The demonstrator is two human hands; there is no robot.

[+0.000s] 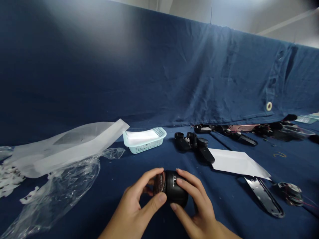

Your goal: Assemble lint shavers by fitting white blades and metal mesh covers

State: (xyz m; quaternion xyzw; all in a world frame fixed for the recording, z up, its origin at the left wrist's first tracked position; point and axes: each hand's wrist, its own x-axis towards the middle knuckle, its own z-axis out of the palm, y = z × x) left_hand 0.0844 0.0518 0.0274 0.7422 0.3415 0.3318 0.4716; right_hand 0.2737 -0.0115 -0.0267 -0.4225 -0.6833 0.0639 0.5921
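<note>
One black cylindrical body (175,191), glossy plastic in look, with small pale markings on its upper side, held on its side at the near middle of the dark-blue cloth-covered surface (112,196); whether its underside touches the cloth cannot be told. At its left end, one copper-brown round end piece (159,182) with a textured face, set against the body; whether joined or merely pressed there is unclear. Left hand (137,200): grip closed on the end piece, thumb at the near edge by the seam, a finger across the top. Right hand (196,202): grip closed around the body, fingers over the top, thumb low on the near side. Step in hand, by judgement: two-handed handling at the seam, perhaps fitting, freeing or turning the end piece; one view does not settle which. Next move, by judgement: calls for a steady right hand on the body and an even, square effort from the left, since a tilted end piece could bind or slip. Also listed: one pale-blue perforated plastic basket (147,147) holding white sheets (141,135), beyond the hands; one crumpled clear plastic bag (79,182), to the left; one loose white paper sheet (236,163) and one long black rounded-end shell (265,197), to the right.
</note>
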